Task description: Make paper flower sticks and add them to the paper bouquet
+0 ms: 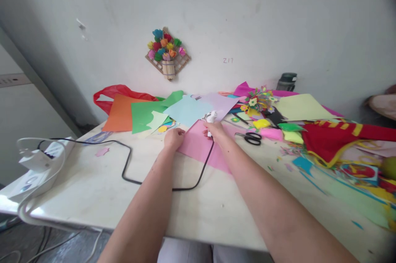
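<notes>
My right hand [213, 129] is wrapped round a white glue gun [211, 117]. Its black cord [202, 172] runs down and across to the left. In my left hand [175, 137], the closed fingers pinch a thin stick [192, 126] that slants up toward the gun's nozzle; whether the two touch I cannot tell. Both hands are over a pink paper sheet [198, 143]. A light blue sheet [187, 108] lies just behind them. Black-handled scissors [253, 138] rest to the right of my right hand.
A white power strip [58, 151] with a plugged-in adapter sits at the left edge. Green paper [140, 116] and orange paper [122, 108] lie back left. Paper flowers [256, 102], red fabric [328, 141] and scraps crowd the right. A dark bottle [287, 82] stands by the wall.
</notes>
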A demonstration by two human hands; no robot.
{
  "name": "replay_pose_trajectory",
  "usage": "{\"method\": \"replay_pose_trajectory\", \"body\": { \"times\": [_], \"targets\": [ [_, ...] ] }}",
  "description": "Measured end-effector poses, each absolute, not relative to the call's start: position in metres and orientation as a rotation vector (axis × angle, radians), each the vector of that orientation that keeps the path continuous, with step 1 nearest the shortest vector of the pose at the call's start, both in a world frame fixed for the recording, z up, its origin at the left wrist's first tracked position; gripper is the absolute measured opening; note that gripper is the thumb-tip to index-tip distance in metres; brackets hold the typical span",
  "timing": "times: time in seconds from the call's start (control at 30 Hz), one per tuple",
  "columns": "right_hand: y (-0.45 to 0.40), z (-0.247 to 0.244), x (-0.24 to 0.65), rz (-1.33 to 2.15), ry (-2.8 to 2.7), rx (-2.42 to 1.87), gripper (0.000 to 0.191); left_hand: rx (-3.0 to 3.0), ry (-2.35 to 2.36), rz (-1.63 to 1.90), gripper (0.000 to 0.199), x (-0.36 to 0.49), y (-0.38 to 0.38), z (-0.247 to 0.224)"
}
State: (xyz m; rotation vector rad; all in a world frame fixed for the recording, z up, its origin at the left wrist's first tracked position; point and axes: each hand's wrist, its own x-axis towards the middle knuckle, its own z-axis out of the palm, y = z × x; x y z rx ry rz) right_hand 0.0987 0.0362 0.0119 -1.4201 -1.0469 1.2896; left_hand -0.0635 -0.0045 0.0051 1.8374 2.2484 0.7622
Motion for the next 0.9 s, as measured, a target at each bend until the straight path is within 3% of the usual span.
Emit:
{"method": "replay_pose_trajectory", "body": {
  "times": [0.23,0.9],
  "targets": [
    [0.038,0.014,0.096,1.298,-1.063,-1.440,0.016,1.848,2.218,0.748,0.029,-0.064,-0.004,0.004],
    [0.046,0.017,0.095,1.283,-1.098,-1.473,0.031,1.848,2.204,0.728,0.029,-0.065,-0.005,0.005]
  ]
}}
